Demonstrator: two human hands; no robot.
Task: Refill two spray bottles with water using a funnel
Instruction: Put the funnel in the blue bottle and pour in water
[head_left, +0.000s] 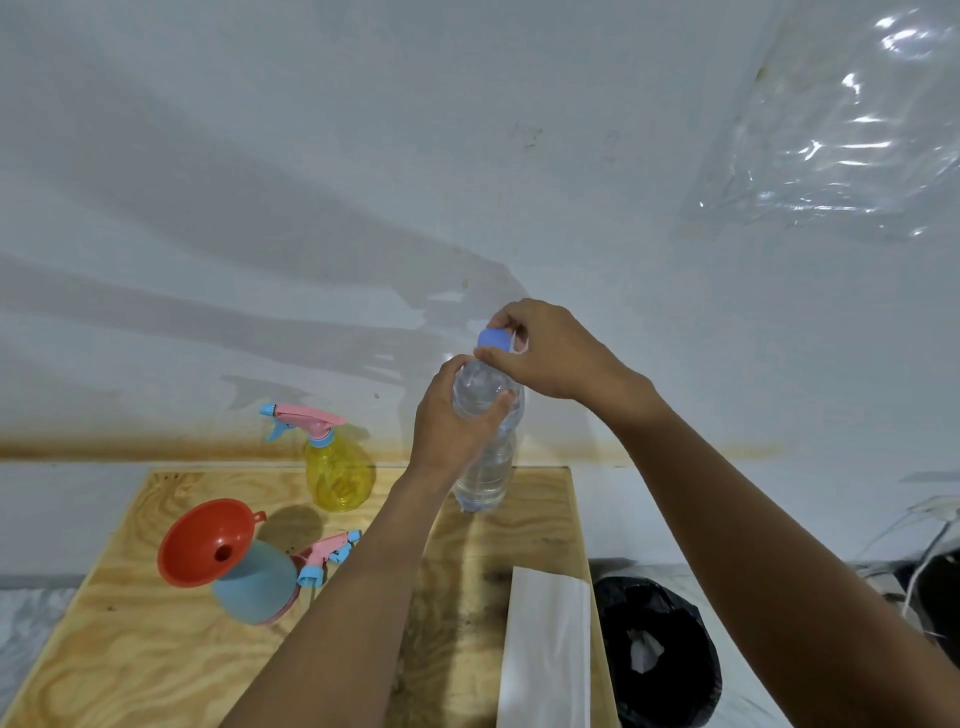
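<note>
My left hand (457, 415) grips water bottle (485, 467) neck; right hand (550, 353) pinches its blue cap (492, 338).

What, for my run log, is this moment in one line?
left hand grips water bottle | right hand pinches cap | funnel in blue bottle

A person's left hand (452, 415) grips the shoulder of a clear water bottle (485, 467) standing on a plywood board (130, 649), while the right hand (550, 353) pinches its blue cap (493, 339). To the left, a yellow spray bottle (337, 473) stands with its pink trigger head on. Nearer the camera, a red funnel (200, 540) sits in a blue bottle (254, 587), with a loose pink spray head (327, 551) just beside it.
</note>
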